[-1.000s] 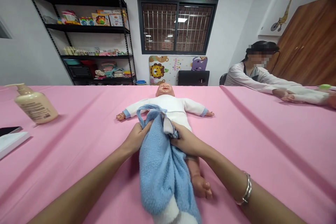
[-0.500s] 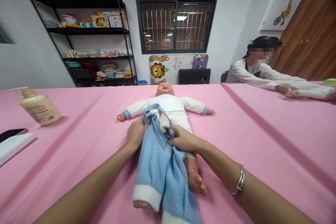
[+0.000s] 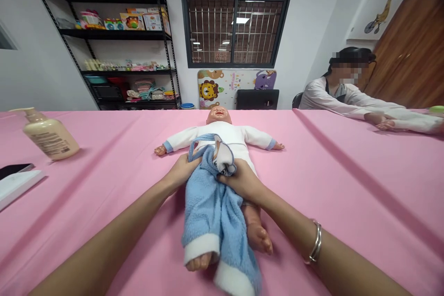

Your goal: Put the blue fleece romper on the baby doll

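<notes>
A baby doll (image 3: 219,116) in a white top with blue cuffs lies on its back, head away from me and arms spread. Blue fleece trousers (image 3: 204,194) with white cuffs lie over its lower body. One leg of the trousers is around the doll's leg on the left, and toes show at the cuff. The doll's other leg is bare below the knee, beside the loose trouser leg. My left hand (image 3: 182,169) is closed on the waistband's left side. My right hand (image 3: 242,178) grips the waist at the right, where white lining is turned out.
On the pink-covered table (image 3: 333,203), a pump bottle (image 3: 50,136) stands at the left, near a white box (image 3: 19,187) and a dark phone (image 3: 14,169). At the right, a person (image 3: 342,88) reaches toward another doll (image 3: 412,122). Shelves (image 3: 107,34) stand behind.
The waist of the trousers has shifted slightly right, with more white lining showing. The cuff on the left has slid up a little, exposing more toes. Both hands keep their grip.
</notes>
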Demonstrator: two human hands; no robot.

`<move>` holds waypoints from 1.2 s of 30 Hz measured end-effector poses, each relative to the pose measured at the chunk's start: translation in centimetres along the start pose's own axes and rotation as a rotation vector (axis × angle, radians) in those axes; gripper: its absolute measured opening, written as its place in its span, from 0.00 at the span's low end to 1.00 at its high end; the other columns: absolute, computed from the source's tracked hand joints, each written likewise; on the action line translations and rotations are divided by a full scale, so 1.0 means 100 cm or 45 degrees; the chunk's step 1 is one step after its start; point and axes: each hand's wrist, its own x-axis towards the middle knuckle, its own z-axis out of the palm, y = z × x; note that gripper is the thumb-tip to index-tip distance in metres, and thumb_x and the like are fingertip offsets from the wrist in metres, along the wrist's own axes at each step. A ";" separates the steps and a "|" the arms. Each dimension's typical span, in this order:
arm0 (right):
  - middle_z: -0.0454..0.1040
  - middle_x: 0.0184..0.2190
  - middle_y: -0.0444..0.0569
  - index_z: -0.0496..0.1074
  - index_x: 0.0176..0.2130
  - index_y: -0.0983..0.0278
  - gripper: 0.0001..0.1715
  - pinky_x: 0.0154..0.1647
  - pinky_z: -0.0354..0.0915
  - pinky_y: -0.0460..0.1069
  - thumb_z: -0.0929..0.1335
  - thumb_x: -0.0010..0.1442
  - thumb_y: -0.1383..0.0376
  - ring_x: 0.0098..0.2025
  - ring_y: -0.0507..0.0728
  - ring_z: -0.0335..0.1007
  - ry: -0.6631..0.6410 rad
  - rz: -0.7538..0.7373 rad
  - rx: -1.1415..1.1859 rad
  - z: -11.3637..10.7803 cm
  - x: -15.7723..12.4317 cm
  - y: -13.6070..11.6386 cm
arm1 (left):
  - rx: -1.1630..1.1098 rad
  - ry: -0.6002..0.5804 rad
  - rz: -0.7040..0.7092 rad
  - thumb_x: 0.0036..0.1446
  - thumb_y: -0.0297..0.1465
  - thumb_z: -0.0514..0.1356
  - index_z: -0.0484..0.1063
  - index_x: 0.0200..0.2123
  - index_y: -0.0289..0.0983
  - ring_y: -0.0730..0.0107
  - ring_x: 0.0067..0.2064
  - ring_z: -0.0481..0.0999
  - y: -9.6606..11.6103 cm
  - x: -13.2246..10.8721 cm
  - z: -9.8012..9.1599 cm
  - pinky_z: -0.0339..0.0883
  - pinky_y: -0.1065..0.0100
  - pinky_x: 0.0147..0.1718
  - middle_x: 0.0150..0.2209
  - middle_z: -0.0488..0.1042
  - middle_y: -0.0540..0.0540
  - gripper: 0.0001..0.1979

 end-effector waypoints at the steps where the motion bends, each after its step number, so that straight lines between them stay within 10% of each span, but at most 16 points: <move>1: 0.73 0.27 0.45 0.69 0.28 0.66 0.07 0.33 0.62 0.49 0.65 0.44 0.74 0.31 0.56 0.67 0.102 0.001 -0.026 0.002 0.001 0.002 | 0.007 0.019 0.031 0.47 0.45 0.62 0.71 0.45 0.33 0.56 0.47 0.70 -0.003 0.003 -0.001 0.66 0.65 0.43 0.40 0.75 0.43 0.26; 8: 0.75 0.29 0.47 0.70 0.31 0.65 0.07 0.34 0.63 0.50 0.65 0.48 0.71 0.32 0.56 0.69 0.228 0.008 -0.081 0.003 0.006 0.005 | 0.058 0.192 0.094 0.44 0.49 0.61 0.72 0.29 0.31 0.61 0.33 0.72 -0.021 0.019 -0.006 0.66 0.66 0.33 0.28 0.74 0.46 0.23; 15: 0.71 0.45 0.51 0.64 0.49 0.66 0.26 0.49 0.62 0.55 0.68 0.52 0.59 0.46 0.59 0.67 -0.082 -0.010 0.105 -0.005 0.001 -0.002 | -0.205 0.293 0.045 0.46 0.45 0.62 0.69 0.46 0.34 0.59 0.41 0.73 -0.019 0.019 -0.008 0.66 0.62 0.43 0.38 0.75 0.43 0.27; 23: 0.72 0.44 0.50 0.65 0.45 0.66 0.22 0.48 0.65 0.54 0.69 0.48 0.67 0.45 0.58 0.69 -0.115 0.247 0.399 -0.015 0.000 0.000 | 0.204 -0.435 0.042 0.38 0.41 0.68 0.69 0.45 0.39 0.55 0.47 0.70 0.011 -0.002 -0.046 0.65 0.60 0.47 0.43 0.73 0.43 0.29; 31: 0.73 0.39 0.49 0.67 0.40 0.67 0.16 0.44 0.64 0.52 0.67 0.48 0.68 0.41 0.57 0.69 -0.249 0.178 0.284 -0.016 -0.003 -0.004 | 0.326 0.063 0.381 0.49 0.43 0.59 0.70 0.39 0.34 0.55 0.45 0.71 -0.012 0.015 -0.024 0.65 0.59 0.46 0.42 0.74 0.41 0.20; 36: 0.72 0.29 0.47 0.66 0.32 0.65 0.07 0.34 0.59 0.49 0.65 0.54 0.63 0.32 0.55 0.65 0.041 -0.066 -0.257 -0.019 -0.001 -0.002 | 0.849 0.381 0.212 0.45 0.39 0.61 0.60 0.46 0.33 0.55 0.44 0.71 -0.009 0.015 -0.044 0.65 0.61 0.40 0.42 0.71 0.40 0.27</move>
